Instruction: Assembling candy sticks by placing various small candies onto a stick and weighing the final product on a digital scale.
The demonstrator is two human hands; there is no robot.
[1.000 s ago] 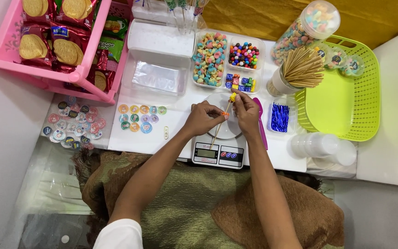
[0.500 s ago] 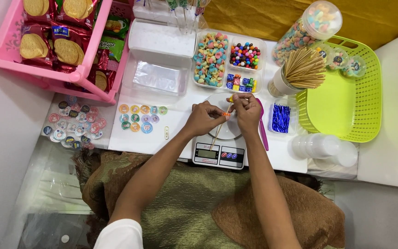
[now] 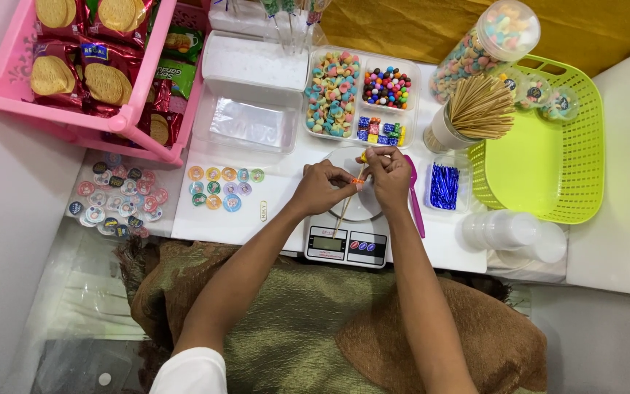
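both hands are meeting over the white kitchen scale (image 3: 346, 235), forearms reaching in from the near edge of the table (image 3: 286, 197). the left hand (image 3: 320, 187) is curling its fingers in a narrow grip on the thin wooden skewer (image 3: 345, 208), which is slanting above the scale's round plate, its lower end pointing toward the scale's display. the right hand (image 3: 388, 171) is pinching small coloured candies (image 3: 361, 169) at the skewer's upper end, fingertips drawn tight around them; both hands are nearly touching there.

just right of the scale a pink spoon (image 3: 415, 197) is lying on the table, and beyond it a small tray of blue twist ties (image 3: 444, 186). behind the scale, clear tubs of candy rings (image 3: 332, 93) and round and square sweets (image 3: 386, 87) are sitting side by side. right of those tubs a cup of wooden sticks (image 3: 472, 113) is standing beside a green basket (image 3: 548, 160). left of the scale round stickers (image 3: 224, 188) are lying in rows, and farther left a pink rack (image 3: 74, 80) is holding biscuit packets. nothing is standing between the hands and the scale.
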